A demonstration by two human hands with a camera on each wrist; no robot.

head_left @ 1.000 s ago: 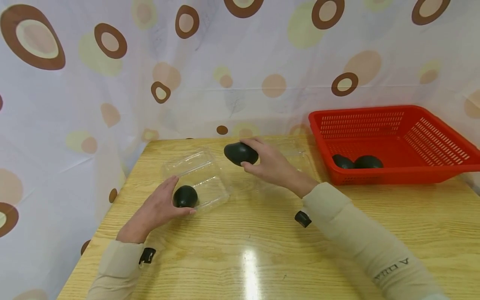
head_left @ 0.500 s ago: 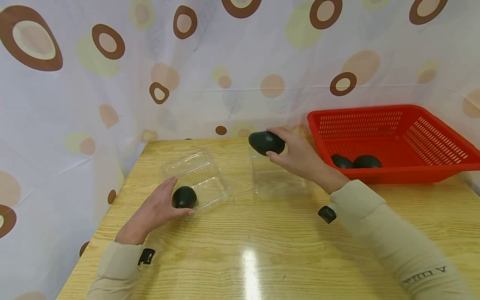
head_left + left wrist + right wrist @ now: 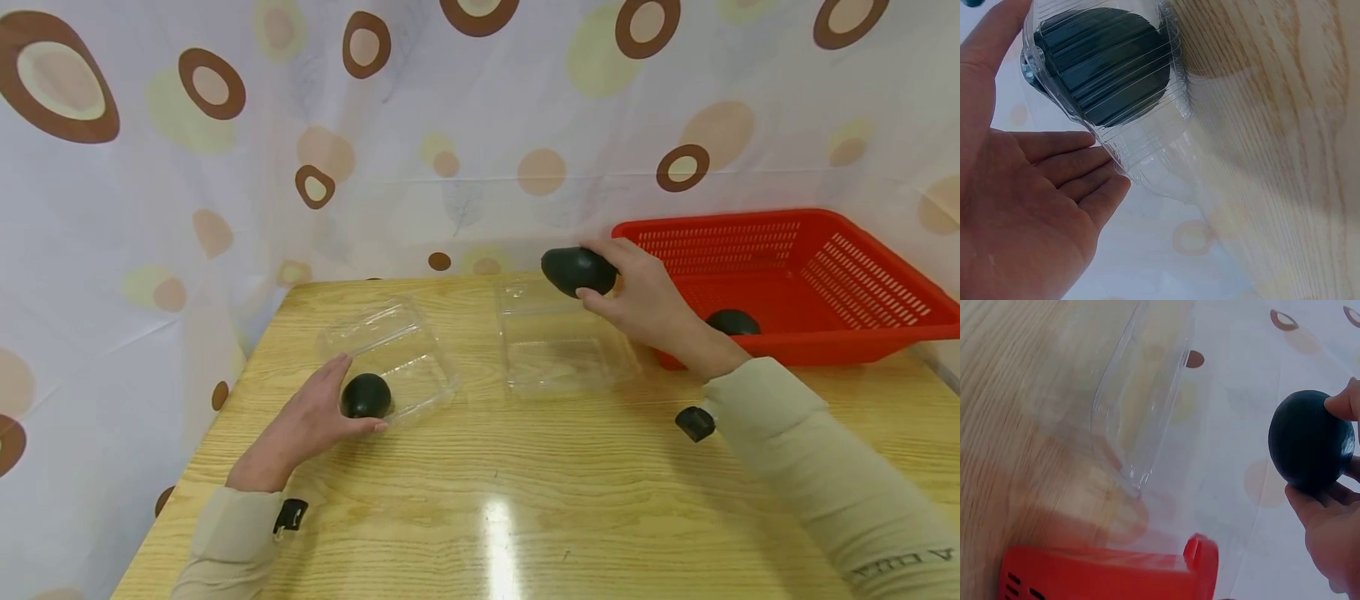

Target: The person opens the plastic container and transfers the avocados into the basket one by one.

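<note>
In the head view my right hand [image 3: 648, 292] grips a dark green avocado [image 3: 573, 271] between thumb and fingers. That avocado is raised over the back right of a clear plastic container [image 3: 555, 358]. At the left, another clear container [image 3: 420, 367] holds a dark avocado [image 3: 366, 396]. My left hand [image 3: 311, 417] lies against its near-left corner, thumb and fingers spread. The left wrist view shows straight fingers [image 3: 1066, 165] touching the clear wall, with the avocado [image 3: 1104, 65] behind the plastic. The right wrist view has the held avocado [image 3: 1311, 440] apart from the container.
A red perforated basket [image 3: 817, 250] stands at the back right with a dark avocado [image 3: 733, 322] visible in it; my right arm hides part of its near corner. A patterned curtain [image 3: 450, 125] hangs behind the wooden table [image 3: 450, 500].
My right hand has carried the avocado to the right and slightly up, from between the containers to over the right one. The left hand stays where it was.
</note>
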